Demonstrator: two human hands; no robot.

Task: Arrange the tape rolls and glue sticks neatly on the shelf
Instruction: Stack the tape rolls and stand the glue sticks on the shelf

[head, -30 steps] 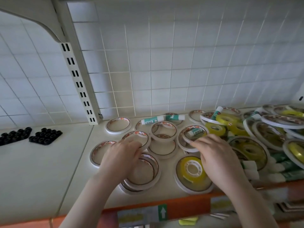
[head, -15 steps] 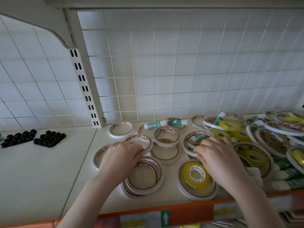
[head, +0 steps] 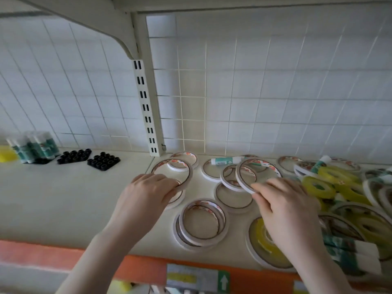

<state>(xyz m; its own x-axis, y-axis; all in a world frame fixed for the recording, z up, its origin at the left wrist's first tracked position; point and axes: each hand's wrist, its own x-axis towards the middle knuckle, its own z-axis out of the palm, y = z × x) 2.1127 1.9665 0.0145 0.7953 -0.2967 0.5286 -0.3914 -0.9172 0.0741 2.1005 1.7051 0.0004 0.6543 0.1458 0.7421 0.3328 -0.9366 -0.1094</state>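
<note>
Several thin white tape rolls lie scattered on the cream shelf. My left hand grips a white tape roll by its near rim, tilted up off the shelf. My right hand pinches another white tape roll at its near edge, also lifted and tilted. A stack of white rolls lies between my hands. Yellow tape rolls pile up at the right. A green-and-white glue stick lies at the back; more glue sticks lie at the front right.
Upright glue sticks stand at the far left by two black trays. A slotted upright post divides the tiled back wall. An orange price strip runs along the shelf's front edge.
Both hands have each lifted a white tape roll off the shelf and tilted it. The camera has swung left, bringing the upright glue sticks into view.
</note>
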